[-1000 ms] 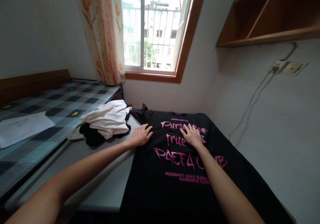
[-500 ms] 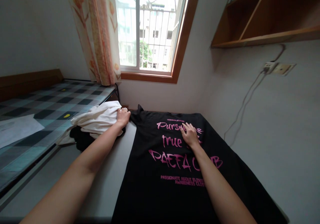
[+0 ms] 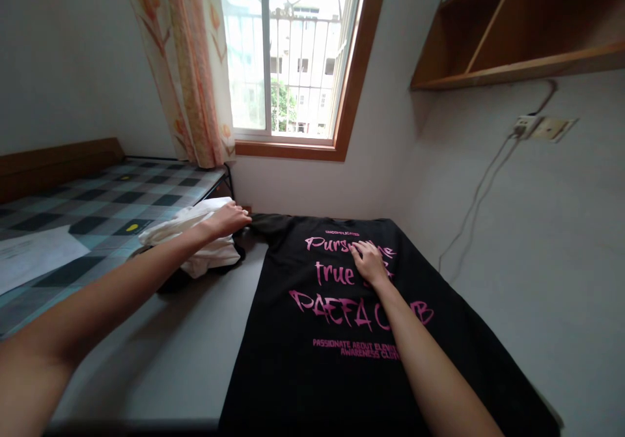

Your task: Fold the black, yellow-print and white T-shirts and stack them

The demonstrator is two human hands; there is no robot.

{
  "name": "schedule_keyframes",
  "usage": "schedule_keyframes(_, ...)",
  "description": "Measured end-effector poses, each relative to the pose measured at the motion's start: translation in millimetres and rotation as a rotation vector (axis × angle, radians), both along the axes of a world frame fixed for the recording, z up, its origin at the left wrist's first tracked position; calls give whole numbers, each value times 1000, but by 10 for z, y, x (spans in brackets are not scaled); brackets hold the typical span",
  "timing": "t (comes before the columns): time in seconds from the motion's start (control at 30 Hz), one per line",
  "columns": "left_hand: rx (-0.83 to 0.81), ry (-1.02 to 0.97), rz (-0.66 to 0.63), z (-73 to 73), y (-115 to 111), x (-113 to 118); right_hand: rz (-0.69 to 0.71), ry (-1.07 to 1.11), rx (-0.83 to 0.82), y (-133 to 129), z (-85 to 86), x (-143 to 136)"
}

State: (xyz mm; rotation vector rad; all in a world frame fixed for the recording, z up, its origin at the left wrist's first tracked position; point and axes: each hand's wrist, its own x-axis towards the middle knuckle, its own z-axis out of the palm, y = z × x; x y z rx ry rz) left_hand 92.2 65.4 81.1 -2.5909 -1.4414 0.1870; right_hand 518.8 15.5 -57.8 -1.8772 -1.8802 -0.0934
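Note:
A black T-shirt (image 3: 293, 372) with pink lettering lies spread over the white table (image 3: 185, 352), its lower part running out of view at the bottom. My left hand (image 3: 230, 219) pinches the end of the shirt's left sleeve, which is stretched out to the left. My right hand (image 3: 370, 261) rests on the printed chest with its fingers spread, covering some letters. Just under and behind my left wrist sits a crumpled heap of white cloth (image 3: 200, 254), with some black cloth beneath it, partly hidden by my forearm.
To the left is a bed with a checkered mattress (image 3: 161, 186) and a sheet of paper (image 3: 39, 254) on it. A curtain (image 3: 195, 66) hangs by the barred window. On the right wall are a wooden shelf (image 3: 517, 66) and a socket (image 3: 527, 124) with a dangling cord.
My left hand has lifted slightly and turned, with the forearm swung left. The sleeve, bunched up before, is now drawn out flatter. My right hand stays in place on the shirt.

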Motion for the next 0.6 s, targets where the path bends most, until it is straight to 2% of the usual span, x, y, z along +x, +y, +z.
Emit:
schedule_keyframes(0.07,-158,13,-17,-25,-125,-122,-3,-16,-26,-3,-3,-6)
schedule_keyframes(0.13,-81,-17,21,-30,-230,-246,-11,-28,-36,-14,4,-13)
schedule_keyframes(0.17,26,-33,89,-16,-269,-311,-13,-33,-36,-22,13,-18)
schedule_keyframes(0.23,206,-48,314,37,-313,-449,-10,-53,-32,-48,43,-38)
schedule_keyframes(0.3,190,-62,541,102,-321,-584,-6,-91,-29,-82,84,-76)
schedule_keyframes(0.33,132,-73,604,129,-315,-643,-5,-114,-29,-101,105,-102)
schedule_keyframes(0.43,64,-129,627,162,-288,-761,13,-172,-56,-150,150,-189)
schedule_keyframes(0.53,194,-206,635,147,-258,-826,43,-171,-114,-163,153,-242)
schedule_keyframes(0.6,271,-381,704,151,-225,-897,54,-153,-135,-150,138,-244)
